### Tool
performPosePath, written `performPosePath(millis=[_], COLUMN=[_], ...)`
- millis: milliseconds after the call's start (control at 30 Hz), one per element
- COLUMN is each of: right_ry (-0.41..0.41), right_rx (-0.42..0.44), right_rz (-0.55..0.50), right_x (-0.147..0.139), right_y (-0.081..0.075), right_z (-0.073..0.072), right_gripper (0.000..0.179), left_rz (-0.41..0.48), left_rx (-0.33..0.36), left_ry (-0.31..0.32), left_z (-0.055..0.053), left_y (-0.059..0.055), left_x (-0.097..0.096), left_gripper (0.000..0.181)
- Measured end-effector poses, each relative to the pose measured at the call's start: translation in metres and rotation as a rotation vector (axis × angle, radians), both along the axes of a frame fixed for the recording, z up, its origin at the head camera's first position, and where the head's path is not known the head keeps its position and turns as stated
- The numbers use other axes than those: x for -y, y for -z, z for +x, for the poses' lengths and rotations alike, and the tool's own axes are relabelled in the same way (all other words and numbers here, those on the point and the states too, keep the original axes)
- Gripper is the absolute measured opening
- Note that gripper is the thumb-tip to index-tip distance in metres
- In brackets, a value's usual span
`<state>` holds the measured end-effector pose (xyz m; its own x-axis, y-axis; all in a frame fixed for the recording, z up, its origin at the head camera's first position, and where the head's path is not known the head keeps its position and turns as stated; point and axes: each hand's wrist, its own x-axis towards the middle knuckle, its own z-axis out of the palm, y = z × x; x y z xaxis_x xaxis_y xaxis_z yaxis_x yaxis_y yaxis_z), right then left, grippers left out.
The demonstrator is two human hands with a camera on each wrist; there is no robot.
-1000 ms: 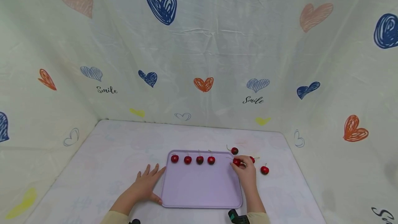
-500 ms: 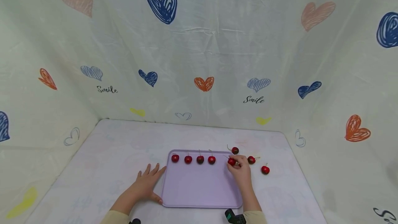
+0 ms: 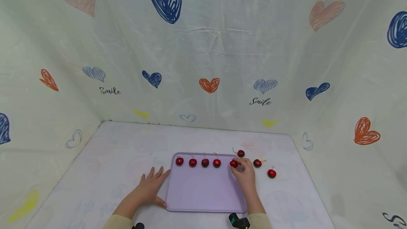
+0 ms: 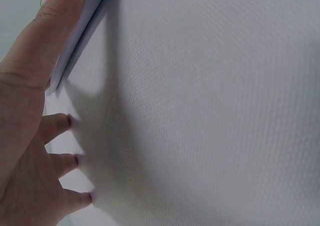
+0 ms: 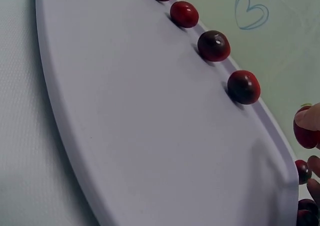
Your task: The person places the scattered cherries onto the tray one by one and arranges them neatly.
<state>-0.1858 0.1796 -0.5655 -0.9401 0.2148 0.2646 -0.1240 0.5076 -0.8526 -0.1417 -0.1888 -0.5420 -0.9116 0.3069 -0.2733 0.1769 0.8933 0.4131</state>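
A lilac tray (image 3: pixel 206 190) lies on the table, with several red cherries in a row along its far side, among them a cherry (image 3: pixel 217 163) nearest my right hand. At the tray's far right corner my right hand (image 3: pixel 245 175) pinches another cherry (image 3: pixel 233 164) between thumb and fingers; in the right wrist view this pinched cherry (image 5: pixel 305 128) shows at the right edge. My left hand (image 3: pixel 148 189) rests with spread fingers at the tray's left edge, thumb at its near left corner. In the left wrist view the fingertips (image 4: pixel 70 163) touch the white table surface.
Outside the tray on the right lie a cherry (image 3: pixel 241 153) behind its corner, a second cherry (image 3: pixel 257 163) and a third cherry (image 3: pixel 271 173). A white curtain (image 3: pixel 203 52) printed with hearts hangs behind the table (image 3: pixel 127 144).
My right hand has moved left with its cherry, from the tray's right rim to over its far right corner. The cherry on the right that it covered now shows. My left hand stays put.
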Motion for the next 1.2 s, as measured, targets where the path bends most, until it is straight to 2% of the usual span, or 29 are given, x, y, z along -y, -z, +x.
performPosePath(millis=[333,500,733,1200], right_ry=[0.025,0.033,0.03,0.067], right_rx=[-0.006,0.0,0.04,0.074], right_rz=[0.361,0.464,0.517,0.534], right_x=[0.003,0.007,0.011,0.012], right_y=[0.003,0.001,0.001,0.004], right_z=[-0.005,-0.006,-0.008,-0.012], right_gripper=[0.031,0.031,0.032,0.032], left_rz=[0.001,0.008,0.016,-0.002], left_rx=[-0.011,-0.014,-0.003,0.015], left_ry=[0.007,0.012,0.001,-0.012], left_z=[0.0,0.0,0.001,0.001], left_y=[-0.001,-0.001,-0.004,-0.004], left_x=[0.0,0.0,0.0,-0.002], left_gripper=[0.119,0.118,0.118,0.118])
